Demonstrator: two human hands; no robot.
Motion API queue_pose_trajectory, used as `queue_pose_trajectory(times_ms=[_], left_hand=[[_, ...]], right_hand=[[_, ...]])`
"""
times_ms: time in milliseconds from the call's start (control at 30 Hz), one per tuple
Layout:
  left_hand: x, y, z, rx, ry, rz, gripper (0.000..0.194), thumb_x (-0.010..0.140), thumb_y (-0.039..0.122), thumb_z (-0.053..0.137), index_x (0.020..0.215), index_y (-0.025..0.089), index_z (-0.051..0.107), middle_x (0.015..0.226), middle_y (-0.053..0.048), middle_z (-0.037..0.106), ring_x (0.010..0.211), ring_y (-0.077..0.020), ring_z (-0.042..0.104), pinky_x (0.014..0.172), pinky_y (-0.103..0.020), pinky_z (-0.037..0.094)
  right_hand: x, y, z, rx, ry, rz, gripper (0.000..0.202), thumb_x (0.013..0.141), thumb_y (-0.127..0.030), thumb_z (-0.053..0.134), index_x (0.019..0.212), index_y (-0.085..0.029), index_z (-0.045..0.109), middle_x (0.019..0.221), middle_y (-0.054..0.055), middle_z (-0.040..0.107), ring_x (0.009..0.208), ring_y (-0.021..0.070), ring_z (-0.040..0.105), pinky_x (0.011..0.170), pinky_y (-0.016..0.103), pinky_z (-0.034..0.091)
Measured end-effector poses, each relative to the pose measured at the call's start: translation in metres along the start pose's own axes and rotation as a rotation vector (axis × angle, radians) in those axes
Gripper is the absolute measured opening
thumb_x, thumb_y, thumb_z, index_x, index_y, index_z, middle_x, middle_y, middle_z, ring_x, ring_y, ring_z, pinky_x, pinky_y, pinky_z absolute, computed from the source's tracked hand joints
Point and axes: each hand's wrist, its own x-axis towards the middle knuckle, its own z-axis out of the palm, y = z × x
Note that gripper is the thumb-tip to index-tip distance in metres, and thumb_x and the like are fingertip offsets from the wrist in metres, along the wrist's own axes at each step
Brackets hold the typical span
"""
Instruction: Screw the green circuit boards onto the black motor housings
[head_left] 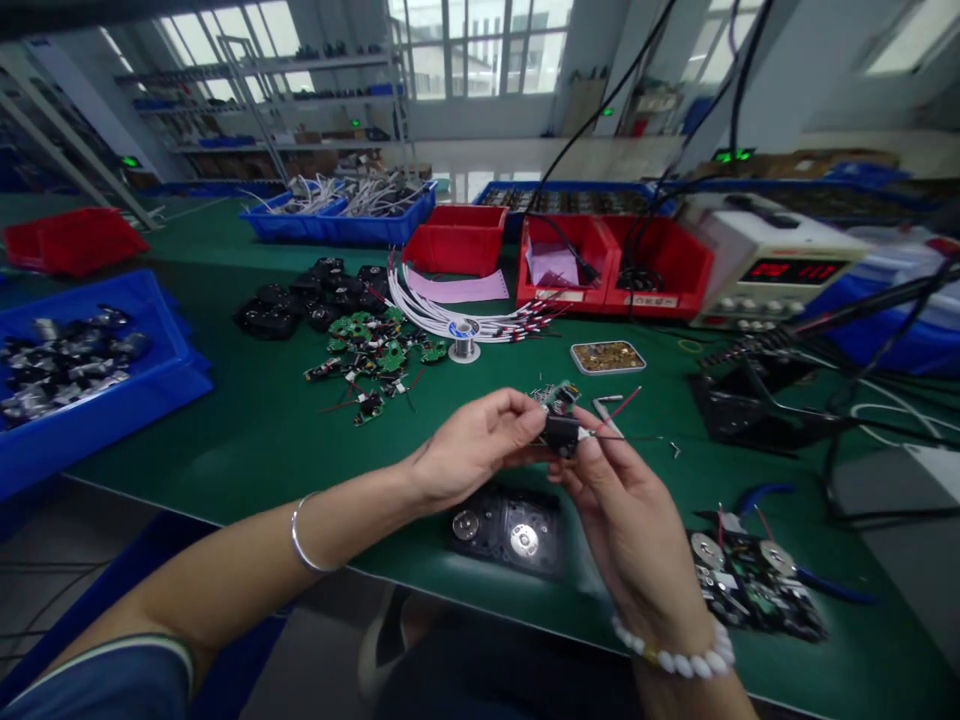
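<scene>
Both hands meet above the near middle of the green desk (247,430), sharing one small black part (561,434) with a green circuit board (559,396) standing off its far side. The left hand (469,445) has its grip closed on the part's left end, fingertips pinched; the right hand (626,510) comes up from the near right and closes thumb and fingers on the right end. Thin red and dark wires (626,405) run out of the part to the right, so its long axis lies roughly left to right, wire end pointing right. Right under the hands lies a black plate (510,530) with two round metal discs. Near the right wrist sits a heap of similar assemblies (754,585). Farther off to the left are loose green boards (375,355), a solder spool (464,343) and a bundle of white cables (450,310); a small tray of brass bits (607,357) lies just beyond the hands.
</scene>
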Motion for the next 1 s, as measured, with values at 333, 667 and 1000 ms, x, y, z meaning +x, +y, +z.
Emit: queue_pose_trajectory(times_ms=[333,667,1000], left_hand=[[0.029,-0.009,-0.015,1.373,-0.119,0.870,0.025,0.096,0.029,0.047,0.118,0.020,0.056,0.096,-0.006,0.057,0.087,-0.0159,0.054,0.074,-0.028,0.051],[0.027,-0.023,-0.020,0.776,-0.098,0.676,0.017,0.095,0.031,0.049,0.105,0.016,0.050,0.102,-0.008,0.061,0.097,-0.0156,0.060,0.088,-0.030,0.051],[0.147,-0.071,-0.063,1.012,-0.155,0.352,0.023,0.092,0.029,0.051,0.102,0.012,0.062,0.106,-0.009,0.060,0.105,-0.0193,0.055,0.099,-0.040,0.042]], right_hand=[[0.012,0.011,-0.009,-0.430,0.270,-0.280,0.023,0.084,-0.036,0.062,0.089,-0.016,0.071,0.088,0.007,0.068,0.078,0.0180,0.062,0.071,0.030,0.053],[0.014,0.027,-0.012,-0.025,0.415,-0.175,0.024,0.086,-0.041,0.064,0.093,-0.018,0.069,0.082,0.000,0.063,0.062,0.0084,0.057,0.061,0.023,0.047],[0.020,0.023,-0.009,0.172,0.626,-0.391,0.016,0.085,-0.032,0.067,0.089,-0.017,0.066,0.078,-0.001,0.061,0.061,0.0078,0.056,0.057,0.020,0.049]])
